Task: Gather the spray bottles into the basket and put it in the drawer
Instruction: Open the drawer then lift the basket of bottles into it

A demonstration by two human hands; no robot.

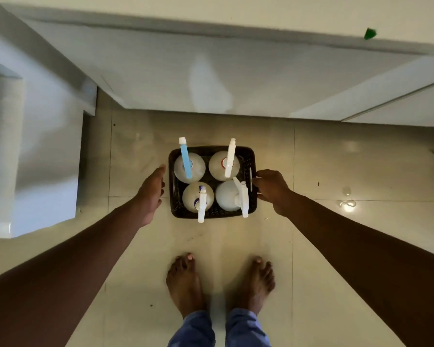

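A dark woven basket [251,156] stands on the tiled floor with several pale spray bottles upright inside it. One bottle has a blue trigger head [186,159]; the other three have white heads [229,159]. My right hand [271,189] is closed on the basket's right rim by the handle slot. At the basket's left side my left hand [150,194] is flat and open, fingers extended, close to the rim; I cannot tell whether it touches.
White cabinet fronts [211,71] run across the far side, and a white unit [30,146] juts out at the left. My bare feet [186,284] stand just behind the basket. A small wet spot [347,204] glints on the tiles at the right.
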